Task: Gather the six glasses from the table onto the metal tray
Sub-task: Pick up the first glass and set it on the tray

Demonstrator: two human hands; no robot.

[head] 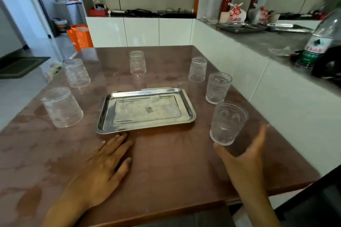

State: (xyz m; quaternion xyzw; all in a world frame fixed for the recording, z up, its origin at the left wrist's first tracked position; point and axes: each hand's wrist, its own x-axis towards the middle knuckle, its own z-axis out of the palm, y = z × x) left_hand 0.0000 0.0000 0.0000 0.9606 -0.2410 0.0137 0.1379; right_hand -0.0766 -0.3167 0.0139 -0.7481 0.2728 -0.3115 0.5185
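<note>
Six glasses ringing an empty tray on a table, seen from the head camera.

Rectangular polished metal tray near the centre of the reddish-brown glossy table, bare of glasses, its near edge just beyond the fingertips of the left hand, laid flat with fingers spread, gripping nothing. Right hand open and cupped around the base of the nearest clear embossed glass tumbler, thumb and fingers apart; contact with the glass not discernible. Second upright tumbler and third tumbler lined along the right table edge beside the white counter wall. Far tumbler behind the tray; left-rear tumbler and left-front tumbler close to the left edge. Open tabletop between tray and every glass.
</note>
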